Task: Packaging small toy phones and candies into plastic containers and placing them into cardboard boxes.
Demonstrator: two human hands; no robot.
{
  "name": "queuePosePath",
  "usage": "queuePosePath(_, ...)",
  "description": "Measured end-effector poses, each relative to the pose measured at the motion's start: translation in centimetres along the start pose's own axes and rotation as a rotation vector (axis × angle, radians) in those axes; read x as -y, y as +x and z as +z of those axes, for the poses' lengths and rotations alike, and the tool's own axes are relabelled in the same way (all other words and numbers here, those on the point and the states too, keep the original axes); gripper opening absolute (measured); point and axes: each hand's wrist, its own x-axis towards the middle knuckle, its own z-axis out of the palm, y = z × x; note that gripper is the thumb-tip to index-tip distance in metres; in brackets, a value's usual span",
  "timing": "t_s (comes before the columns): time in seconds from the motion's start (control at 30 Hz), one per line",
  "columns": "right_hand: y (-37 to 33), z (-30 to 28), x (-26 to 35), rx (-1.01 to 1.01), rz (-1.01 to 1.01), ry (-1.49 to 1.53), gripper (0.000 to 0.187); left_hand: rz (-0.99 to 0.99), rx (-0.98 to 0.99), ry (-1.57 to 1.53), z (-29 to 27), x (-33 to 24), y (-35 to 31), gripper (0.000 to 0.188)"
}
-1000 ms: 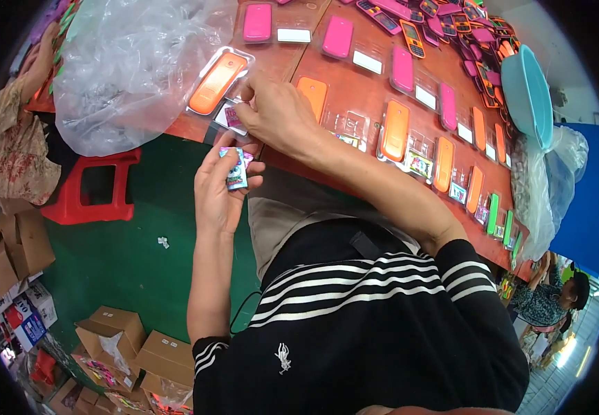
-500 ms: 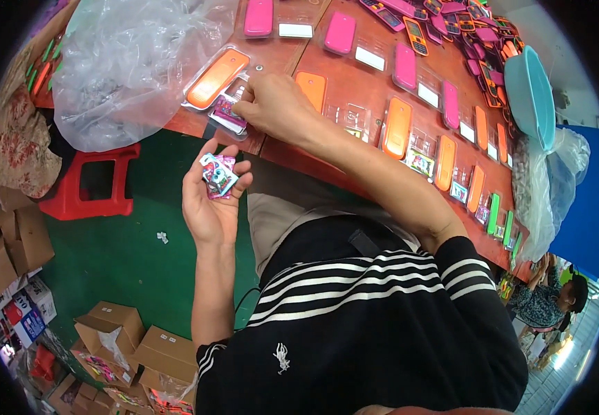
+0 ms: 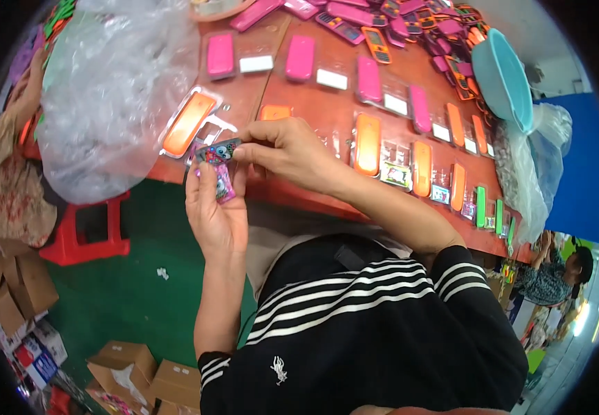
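Observation:
My left hand is closed around a small stack of shiny printed packets, the pink one showing between its fingers. Just above it, my right hand pinches the end of a dark, multicoloured packet, whose other end touches my left fingertips. Right behind my hands, at the table's near edge, lies a clear blister tray holding an orange toy phone; my fingers partly cover its lower compartment. Another orange toy phone is partly hidden by my right hand.
More trays with orange, pink and green toy phones line the red table. Loose phones are heaped at the back, near a turquoise basin. A large clear plastic bag covers the left. Below are a red stool and cardboard boxes.
My right hand has come away from the blister tray to my left hand and now pinches a packet there. The view has shifted, so the table sits differently in it.

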Motion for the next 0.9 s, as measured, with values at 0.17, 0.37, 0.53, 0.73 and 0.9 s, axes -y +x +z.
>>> queuePosePath(0.17, 5.1, -6.9, -2.5, -0.246, -0.014, -0.184, 0.019, -0.076, -0.064, -0.041, 1.3, 0.0, 1.3, 0.033)
queuePosePath(0.37, 10.4, -9.8, -3.7, -0.346, 0.051, -0.443, 0.021, -0.136, 0.045, -0.103, 2.7, 0.6, 2.1, 0.036)
queuePosePath(0.53, 12.0, -9.7, -4.5, -0.326, -0.041, -0.747, 0.027, -0.141, 0.007, -0.077, 3.0, 1.0, 2.6, 0.040)
queuePosePath(0.73, 11.0, -9.4, -3.7, -0.349, -0.102, -1.012, 0.028, -0.161, -0.002, -0.103, 4.0, 2.0, 3.4, 0.037)
queuePosePath(0.9, 5.8, -8.2, -1.9, -0.117, -0.103, -0.411, 0.024, -0.128, 0.010, -0.155, 4.3, 3.4, 4.1, 0.027)
